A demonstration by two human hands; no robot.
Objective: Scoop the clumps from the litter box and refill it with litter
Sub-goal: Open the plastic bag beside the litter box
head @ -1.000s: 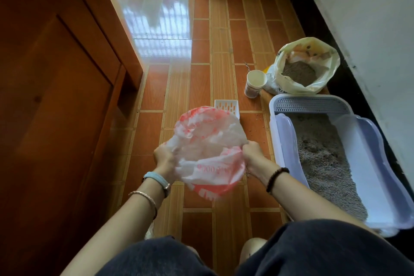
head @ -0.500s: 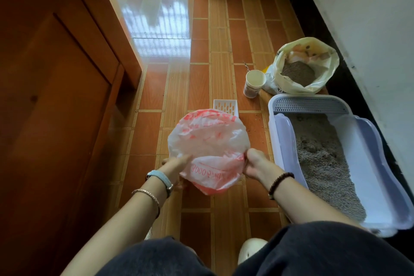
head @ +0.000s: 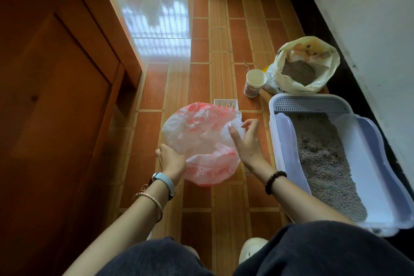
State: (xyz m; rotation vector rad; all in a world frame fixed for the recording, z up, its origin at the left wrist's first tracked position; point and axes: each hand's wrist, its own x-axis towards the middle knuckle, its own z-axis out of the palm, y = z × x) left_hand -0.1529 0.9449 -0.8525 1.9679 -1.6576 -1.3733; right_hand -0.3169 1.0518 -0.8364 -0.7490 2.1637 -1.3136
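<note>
A white plastic bag with red print hangs puffed open over the tiled floor in front of me. My left hand grips its lower left edge with curled fingers. At the bag's right edge is my right hand; its thumb touches the plastic and its fingers are spread loosely, clear of it. A white slotted scoop lies on the floor behind the bag, mostly hidden. To the right stands the pale lilac litter box, holding grey litter with small clumps.
An open yellowish sack of litter and a paper cup stand beyond the box. A wooden cabinet fills the left side and a white wall the right. My knees are at the bottom edge.
The bag has dropped lower and spread wider. My right hand has let go of its lower right corner and moved up to the right edge. My left hand's fingers have curled on the left edge.
</note>
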